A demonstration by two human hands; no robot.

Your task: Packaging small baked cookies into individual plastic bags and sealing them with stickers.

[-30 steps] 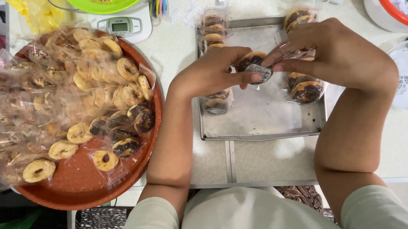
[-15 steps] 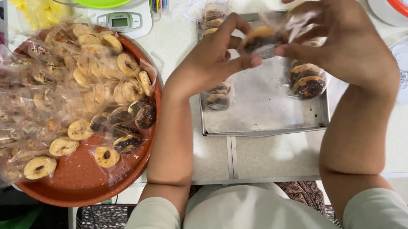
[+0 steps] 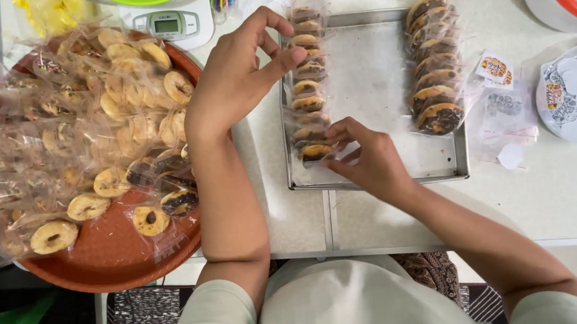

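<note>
Plastic-wrapped cookie (image 3: pixel 315 153) pinched by right hand (image 3: pixel 367 159); left hand (image 3: pixel 240 76) loosely open above row.

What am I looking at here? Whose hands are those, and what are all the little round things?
The camera sits on a person's head and looks straight down, so you see their own two arms. The round things are small ring-shaped cookies, each in a clear wrapper. Many lie heaped on a round brown tray. A metal baking tray holds two neat rows. The right hand touches the wrapped cookie at the near end of the left row. The left hand holds nothing and its fingertips touch that row further up. A small kitchen scale stands behind.
</note>
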